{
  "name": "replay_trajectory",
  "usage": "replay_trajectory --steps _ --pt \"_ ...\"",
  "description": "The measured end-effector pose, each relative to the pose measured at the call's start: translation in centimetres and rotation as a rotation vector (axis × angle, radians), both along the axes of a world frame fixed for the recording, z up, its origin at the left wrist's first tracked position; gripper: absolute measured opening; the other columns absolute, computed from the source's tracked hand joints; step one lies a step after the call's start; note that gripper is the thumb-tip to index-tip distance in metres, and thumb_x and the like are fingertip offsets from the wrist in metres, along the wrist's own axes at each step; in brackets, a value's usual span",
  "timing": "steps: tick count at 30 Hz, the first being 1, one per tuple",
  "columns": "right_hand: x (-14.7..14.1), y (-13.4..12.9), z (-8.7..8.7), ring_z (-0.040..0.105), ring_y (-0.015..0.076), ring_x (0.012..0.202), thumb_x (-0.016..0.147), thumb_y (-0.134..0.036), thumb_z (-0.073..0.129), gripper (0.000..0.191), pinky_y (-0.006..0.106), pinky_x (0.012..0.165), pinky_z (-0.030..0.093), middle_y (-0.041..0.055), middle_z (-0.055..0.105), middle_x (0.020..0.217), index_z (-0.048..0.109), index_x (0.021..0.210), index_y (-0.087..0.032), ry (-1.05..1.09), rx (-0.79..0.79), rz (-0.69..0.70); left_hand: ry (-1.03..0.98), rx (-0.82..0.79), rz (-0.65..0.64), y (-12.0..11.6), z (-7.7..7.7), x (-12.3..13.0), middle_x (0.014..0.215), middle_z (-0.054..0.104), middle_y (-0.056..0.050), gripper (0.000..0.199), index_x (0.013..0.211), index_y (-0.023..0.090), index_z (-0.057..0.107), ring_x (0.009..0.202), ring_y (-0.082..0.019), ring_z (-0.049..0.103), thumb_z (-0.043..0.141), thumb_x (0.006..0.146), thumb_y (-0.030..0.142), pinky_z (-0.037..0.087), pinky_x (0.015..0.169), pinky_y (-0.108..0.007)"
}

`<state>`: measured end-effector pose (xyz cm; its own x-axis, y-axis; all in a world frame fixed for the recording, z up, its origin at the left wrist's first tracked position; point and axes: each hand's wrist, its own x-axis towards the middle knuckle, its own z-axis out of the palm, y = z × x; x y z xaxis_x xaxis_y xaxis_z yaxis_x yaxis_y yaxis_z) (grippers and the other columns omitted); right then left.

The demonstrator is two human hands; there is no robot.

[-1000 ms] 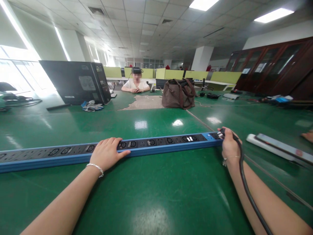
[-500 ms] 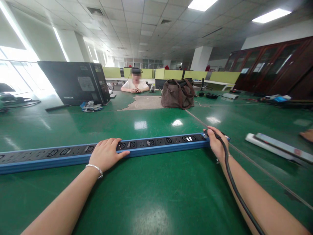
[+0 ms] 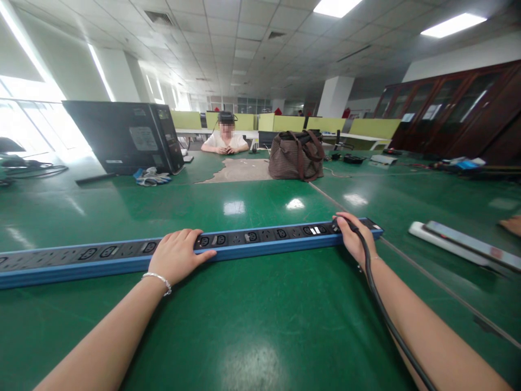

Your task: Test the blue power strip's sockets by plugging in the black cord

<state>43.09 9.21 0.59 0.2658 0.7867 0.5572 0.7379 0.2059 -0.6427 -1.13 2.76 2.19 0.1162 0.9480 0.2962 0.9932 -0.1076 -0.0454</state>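
Black cord (image 3: pixel 376 288) leads up to a plug (image 3: pixel 336 224) pinched in the right hand (image 3: pixel 355 236), near the right end of a blue-edged power strip (image 3: pixel 264 251); whether the plug is seated is hidden. The left hand (image 3: pixel 175 254) clasps the strip farther left, thumb against its near edge. Green surface (image 3: pixel 187 206) stretches beyond to a brown bag (image 3: pixel 287 157), a computer case (image 3: pixel 118 138) on the left and a person (image 3: pixel 225 142) at the far edge, before lime partitions (image 3: pixel 285 124).
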Motion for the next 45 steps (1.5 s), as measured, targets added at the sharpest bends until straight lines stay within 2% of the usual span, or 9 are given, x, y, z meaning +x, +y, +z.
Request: replay_trajectory --steps 7,14,20,24,31,34,39,45 --pt "-0.2 0.0 0.2 0.061 0.0251 0.098 0.081 -0.053 0.045 0.04 0.04 0.09 0.043 0.006 0.069 0.102 0.066 0.098 -0.023 -0.016 -0.01 -0.018 0.021 0.003 -0.006 -0.1 0.0 0.0 0.111 0.063 -0.011 0.072 0.119 0.016 0.053 0.106 -0.028 0.055 0.033 0.077 0.071 0.037 0.093 -0.041" --pt "0.1 0.2 0.2 0.06 0.0247 0.1 0.081 -0.052 0.045 0.037 0.041 0.092 0.042 0.004 0.069 0.101 0.066 0.094 -0.025 -0.018 0.007 0.035 0.022 -0.009 0.007 -0.1 0.2 0.2 0.111 0.063 -0.012 0.073 0.119 0.015 0.054 0.106 -0.028 0.056 0.034 0.077 0.071 0.038 0.093 -0.041" --pt "0.4 0.3 0.1 0.057 0.0257 0.106 0.081 -0.051 0.045 0.035 0.043 0.096 0.038 0.0034 0.067 0.104 0.066 0.095 -0.026 -0.015 -0.041 0.022 0.031 -0.016 0.013 -0.2 0.3 0.2 0.112 0.063 -0.011 0.071 0.119 0.016 0.054 0.106 -0.028 0.056 0.035 0.077 0.07 0.038 0.093 -0.039" --pt "0.6 0.5 0.0 0.058 0.0249 0.103 0.08 -0.051 0.046 0.034 0.042 0.097 0.038 0.0029 0.067 0.103 0.065 0.094 -0.027 -0.024 -0.043 0.036 0.021 -0.016 0.011 -0.1 0.3 0.2 0.112 0.063 -0.012 0.071 0.119 0.015 0.054 0.106 -0.028 0.056 0.035 0.077 0.069 0.038 0.093 -0.04" --pt "0.8 0.9 0.2 0.06 0.024 0.099 0.08 -0.052 0.046 0.035 0.038 0.091 0.042 0.0034 0.068 0.102 0.065 0.094 -0.026 -0.118 -0.033 0.103 0.019 -0.001 0.007 0.0 0.1 0.1 0.111 0.063 -0.012 0.073 0.119 0.014 0.054 0.106 -0.028 0.055 0.035 0.076 0.071 0.038 0.093 -0.041" --pt "0.6 0.8 0.1 0.061 0.0249 0.098 0.082 -0.053 0.043 0.037 0.039 0.09 0.042 0.0042 0.068 0.101 0.065 0.094 -0.026 -0.21 -0.04 0.076 0.009 -0.004 0.011 0.0 0.1 0.1 0.113 0.063 -0.012 0.074 0.12 0.015 0.054 0.106 -0.028 0.055 0.036 0.076 0.071 0.037 0.093 -0.041" --pt "0.3 0.4 -0.7 0.054 0.0269 0.112 0.085 -0.051 0.037 0.037 0.044 0.098 0.035 0.0051 0.067 0.106 0.063 0.096 -0.026 -0.307 0.008 0.048 0.009 -0.003 0.006 -0.1 0.1 0.1 0.112 0.063 -0.012 0.073 0.12 0.015 0.054 0.106 -0.028 0.055 0.035 0.076 0.07 0.037 0.093 -0.041" --pt "0.3 0.2 -1.2 0.048 0.0269 0.12 0.085 -0.049 0.036 0.036 0.05 0.102 0.029 0.0054 0.064 0.113 0.061 0.099 -0.027 -0.322 -0.03 -0.013 0.001 0.007 -0.01 0.0 0.0 0.0 0.113 0.063 -0.011 0.07 0.118 0.017 0.055 0.107 -0.028 0.055 0.037 0.076 0.07 0.037 0.093 -0.04"
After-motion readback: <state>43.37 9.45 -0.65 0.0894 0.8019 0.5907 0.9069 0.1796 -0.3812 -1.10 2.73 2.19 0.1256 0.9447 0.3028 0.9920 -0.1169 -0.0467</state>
